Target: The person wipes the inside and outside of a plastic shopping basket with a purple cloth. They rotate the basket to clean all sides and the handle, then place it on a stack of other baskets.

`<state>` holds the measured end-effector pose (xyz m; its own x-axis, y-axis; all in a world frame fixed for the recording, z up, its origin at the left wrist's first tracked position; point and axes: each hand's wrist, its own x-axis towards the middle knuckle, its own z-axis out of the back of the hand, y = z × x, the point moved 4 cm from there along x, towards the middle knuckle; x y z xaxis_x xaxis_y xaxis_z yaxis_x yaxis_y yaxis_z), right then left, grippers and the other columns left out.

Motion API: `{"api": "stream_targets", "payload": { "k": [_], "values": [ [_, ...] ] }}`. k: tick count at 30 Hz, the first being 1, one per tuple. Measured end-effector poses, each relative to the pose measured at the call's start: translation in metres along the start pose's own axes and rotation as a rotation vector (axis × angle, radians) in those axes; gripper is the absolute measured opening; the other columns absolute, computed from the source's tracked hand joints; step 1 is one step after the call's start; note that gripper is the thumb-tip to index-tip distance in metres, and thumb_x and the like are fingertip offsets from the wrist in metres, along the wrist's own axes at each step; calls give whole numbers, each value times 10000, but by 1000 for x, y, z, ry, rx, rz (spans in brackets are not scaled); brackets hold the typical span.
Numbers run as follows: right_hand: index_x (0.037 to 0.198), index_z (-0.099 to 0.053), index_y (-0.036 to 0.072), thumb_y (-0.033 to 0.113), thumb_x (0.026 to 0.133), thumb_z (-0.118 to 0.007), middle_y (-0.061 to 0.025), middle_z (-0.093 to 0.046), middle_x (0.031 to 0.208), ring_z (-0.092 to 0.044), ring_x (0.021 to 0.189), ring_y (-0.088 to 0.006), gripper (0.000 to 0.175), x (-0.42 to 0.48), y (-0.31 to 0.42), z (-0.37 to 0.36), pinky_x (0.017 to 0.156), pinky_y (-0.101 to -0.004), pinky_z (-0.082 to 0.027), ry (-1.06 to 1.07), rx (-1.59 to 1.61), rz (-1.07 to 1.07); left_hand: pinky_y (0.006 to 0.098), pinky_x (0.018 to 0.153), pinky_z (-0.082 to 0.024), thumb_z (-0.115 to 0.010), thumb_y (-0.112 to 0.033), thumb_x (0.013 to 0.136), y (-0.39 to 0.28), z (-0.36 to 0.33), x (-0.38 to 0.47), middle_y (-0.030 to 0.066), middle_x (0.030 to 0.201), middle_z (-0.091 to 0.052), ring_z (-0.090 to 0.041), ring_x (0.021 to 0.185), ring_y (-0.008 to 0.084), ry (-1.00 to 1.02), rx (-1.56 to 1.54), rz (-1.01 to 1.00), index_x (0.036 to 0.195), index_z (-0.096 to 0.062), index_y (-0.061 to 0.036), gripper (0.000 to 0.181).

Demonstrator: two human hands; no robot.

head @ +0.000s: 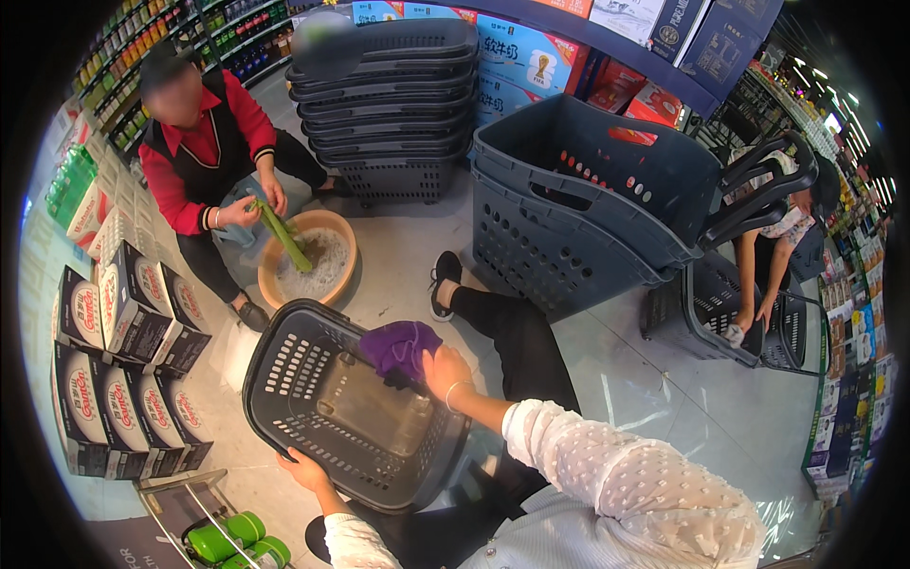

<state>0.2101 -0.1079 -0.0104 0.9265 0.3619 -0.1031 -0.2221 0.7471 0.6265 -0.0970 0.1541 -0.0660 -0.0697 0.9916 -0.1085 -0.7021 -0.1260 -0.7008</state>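
A dark grey plastic shopping basket (313,334) with slotted walls lies tilted before me, its inside facing up. My left hand (307,469) grips its near rim, with the thumb over the edge. In my right hand (448,373) is a bunched purple cloth (398,348), held against the basket's far right rim. Part of the cloth hangs over the inside of the wall. The basket's bottom looks brownish and worn or dirty. My fingers under the cloth are partly hidden.
Beyond the basket a person (206,142) wrings a green cloth (284,238) over an orange basin (348,277) of sudsy water. Stacked baskets (384,107) and large nested baskets (569,235) stand ahead. Right, another person (775,235) wipes a basket (682,306). Boxes (128,355) stand left.
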Motion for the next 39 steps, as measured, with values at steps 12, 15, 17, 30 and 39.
{"api": "stream_targets", "payload": {
  "k": [12,15,17,30,39],
  "values": [
    [1002,-597,-79,353,1010,-440,-282,-640,1008,-613,983,-425,460,2,1,-1,889,-481,-495,38,-35,-23,453,1009,-439,-431,-473,1002,3,0,1,196,1390,-548,-563,1211,406,14,6,26,1488,-363,-125,602],
    [983,-602,-87,343,1000,-467,-303,-638,989,-617,959,-444,451,1,-2,1,874,-488,-500,9,-30,-9,452,1010,-439,-430,-476,1003,2,-3,-1,197,1389,-547,-563,1211,406,20,7,25,1488,-364,-121,604],
    [977,-602,-83,344,1000,-468,-302,-637,985,-617,954,-445,448,2,-3,2,872,-488,-501,7,-33,-3,448,1016,-434,-432,-475,1003,2,-5,-2,197,1391,-546,-558,1218,404,29,12,43,1486,-364,-110,609],
    [962,-620,-81,346,1018,-417,-282,-651,956,-616,950,-426,476,9,3,-8,875,-486,-496,22,-34,20,453,1007,-435,-439,-443,1018,28,-13,32,184,1415,-522,-542,1228,399,-79,48,-174,1478,-380,-109,572],
    [968,-620,-53,367,1009,-451,-225,-658,962,-630,957,-381,454,3,1,-8,845,-469,-522,33,-39,-22,441,957,-483,-433,-439,1024,48,-12,45,212,1374,-553,-602,1138,388,-90,44,-99,1491,-368,-75,596]
  ]
}}
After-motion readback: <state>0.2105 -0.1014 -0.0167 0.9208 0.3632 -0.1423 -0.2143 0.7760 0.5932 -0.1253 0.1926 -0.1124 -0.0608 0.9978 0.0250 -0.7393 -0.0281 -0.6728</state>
